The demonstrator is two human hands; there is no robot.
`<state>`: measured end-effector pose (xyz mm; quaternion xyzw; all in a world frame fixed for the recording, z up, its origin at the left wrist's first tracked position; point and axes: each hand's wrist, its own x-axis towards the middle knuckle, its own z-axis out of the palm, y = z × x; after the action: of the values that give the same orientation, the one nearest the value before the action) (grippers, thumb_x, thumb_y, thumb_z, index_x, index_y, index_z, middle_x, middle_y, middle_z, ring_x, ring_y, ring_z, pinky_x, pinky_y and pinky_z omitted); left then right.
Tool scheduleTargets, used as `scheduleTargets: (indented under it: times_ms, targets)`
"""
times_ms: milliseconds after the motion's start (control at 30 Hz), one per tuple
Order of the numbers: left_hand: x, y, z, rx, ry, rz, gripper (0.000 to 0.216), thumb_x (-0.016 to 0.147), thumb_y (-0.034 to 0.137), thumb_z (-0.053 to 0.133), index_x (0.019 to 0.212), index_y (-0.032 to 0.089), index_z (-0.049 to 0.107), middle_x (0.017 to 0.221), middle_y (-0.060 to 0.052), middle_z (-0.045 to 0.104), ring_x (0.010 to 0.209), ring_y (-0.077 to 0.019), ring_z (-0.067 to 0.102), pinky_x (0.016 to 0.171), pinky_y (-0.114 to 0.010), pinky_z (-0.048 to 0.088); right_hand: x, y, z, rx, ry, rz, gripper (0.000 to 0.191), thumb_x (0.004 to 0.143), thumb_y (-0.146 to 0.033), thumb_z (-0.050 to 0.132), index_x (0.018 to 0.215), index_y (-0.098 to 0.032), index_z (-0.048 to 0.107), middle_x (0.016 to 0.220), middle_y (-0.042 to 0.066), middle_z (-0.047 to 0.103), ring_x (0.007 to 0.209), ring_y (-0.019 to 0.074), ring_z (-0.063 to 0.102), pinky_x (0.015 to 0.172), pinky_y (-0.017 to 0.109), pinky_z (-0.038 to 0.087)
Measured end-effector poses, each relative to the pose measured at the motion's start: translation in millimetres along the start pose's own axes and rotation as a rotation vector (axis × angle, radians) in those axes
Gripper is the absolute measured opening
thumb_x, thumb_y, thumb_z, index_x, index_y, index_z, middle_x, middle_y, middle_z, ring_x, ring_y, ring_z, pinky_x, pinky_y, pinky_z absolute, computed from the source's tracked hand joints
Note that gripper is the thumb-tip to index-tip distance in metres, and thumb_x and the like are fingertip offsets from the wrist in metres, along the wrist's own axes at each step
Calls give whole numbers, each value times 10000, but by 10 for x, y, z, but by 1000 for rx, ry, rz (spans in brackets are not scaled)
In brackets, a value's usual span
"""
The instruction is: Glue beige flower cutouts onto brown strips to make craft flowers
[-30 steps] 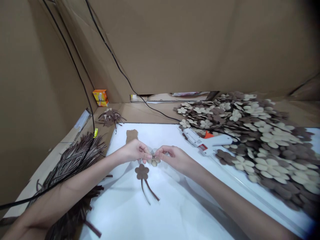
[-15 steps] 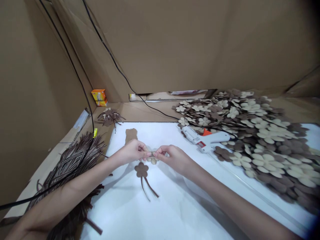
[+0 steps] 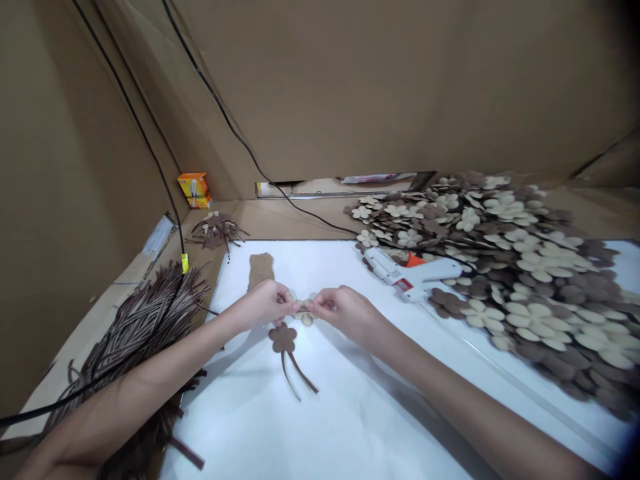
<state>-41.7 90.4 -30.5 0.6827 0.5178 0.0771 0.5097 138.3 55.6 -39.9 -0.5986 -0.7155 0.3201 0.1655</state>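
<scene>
Fingertips of my left hand [image 3: 270, 303] and my right hand [image 3: 343, 312] are pinched close together over the white board. Between them is a short thin brown strip [image 3: 303, 309], gripped at its two ends. Right beneath it lies a cream felt flower [image 3: 307, 321], partly covered by the fingers. Just below my left hand, a brown felt flower [image 3: 283, 339] with two strip tails rests on the board.
A white glue gun [image 3: 413, 272] lies right of my hands, beside a big heap of brown and cream flowers [image 3: 537, 313]. At left are piled strips [image 3: 145, 307], a few tailed flowers [image 3: 217, 230] and an orange box [image 3: 195, 191]. A cardboard scrap [image 3: 261, 268] and black cables [image 3: 220, 110] are also here.
My hands keep their pinch on the strip over the cream flower, with the fingertips shifting only slightly. The whole view has moved a little.
</scene>
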Motion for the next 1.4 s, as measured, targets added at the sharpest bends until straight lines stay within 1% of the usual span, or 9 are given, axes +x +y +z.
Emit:
scheduleTargets:
  times_ms: [133, 267, 367, 433, 567, 633, 800, 1100, 1400]
  targets:
    - [7, -22, 6, -49, -19, -9, 203, 708, 314, 599, 620, 137, 554, 442, 44, 508, 413, -79, 478, 434, -188, 357, 29, 31, 16, -1, -39, -8, 260, 786, -369, 474, 690, -218, 663, 618, -11, 625, 580, 132, 505, 502, 221, 312]
    - [21, -51, 13, -94, -63, -21, 245, 726, 354, 579, 623, 136, 538, 520, 16, 557, 436, -82, 518, 443, -198, 393, 35, 38, 14, -16, -38, -4, 241, 778, -351, 479, 691, -217, 659, 612, -12, 617, 582, 133, 501, 504, 220, 313]
    - [27, -71, 4, -85, -85, -23, 266, 716, 382, 588, 628, 135, 543, 530, 13, 558, 448, -88, 532, 447, -203, 407, 34, 30, 10, -28, -38, -6, 236, 772, -349, 484, 682, -218, 658, 603, -12, 609, 578, 134, 497, 500, 222, 309]
    - [31, -82, -8, -52, -74, -17, 266, 707, 387, 594, 634, 134, 555, 516, 21, 547, 432, -81, 514, 435, -196, 393, 36, 23, 10, -39, -30, -10, 238, 768, -358, 487, 678, -220, 659, 595, -9, 602, 593, 142, 502, 507, 225, 315]
    - [46, -67, -30, 61, -5, 3, 252, 698, 372, 591, 623, 131, 581, 480, 35, 518, 384, -60, 433, 385, -181, 310, 41, 1, 7, -75, 13, -13, 241, 757, -371, 498, 670, -228, 671, 591, 10, 597, 716, 188, 520, 587, 241, 348]
    - [57, -38, -39, 113, 18, 4, 246, 682, 366, 603, 608, 131, 594, 465, 40, 508, 373, -58, 406, 371, -185, 284, 40, -14, -1, -91, 28, -5, 240, 752, -372, 501, 656, -231, 670, 587, 15, 598, 747, 203, 520, 600, 248, 351]
    - [80, 21, -46, 188, 6, -22, 232, 675, 354, 602, 591, 137, 610, 436, 47, 502, 361, -64, 395, 369, -191, 282, 32, -35, -1, -116, 37, 7, 225, 741, -355, 506, 621, -229, 648, 569, 16, 591, 747, 210, 518, 575, 245, 337]
    - [151, -57, -27, 182, -15, -56, 199, 706, 311, 582, 634, 130, 617, 453, 40, 521, 349, -60, 400, 355, -179, 295, 50, -13, 72, -104, 15, -18, 198, 753, -307, 486, 623, -217, 606, 566, -10, 588, 631, 160, 511, 538, 230, 325]
    - [145, -57, -24, 132, -24, -80, 186, 701, 299, 604, 616, 134, 588, 442, 49, 512, 319, -47, 393, 324, -163, 279, 55, -9, 88, -111, 31, -11, 170, 736, -280, 506, 614, -213, 604, 575, 1, 603, 685, 174, 529, 550, 229, 335]
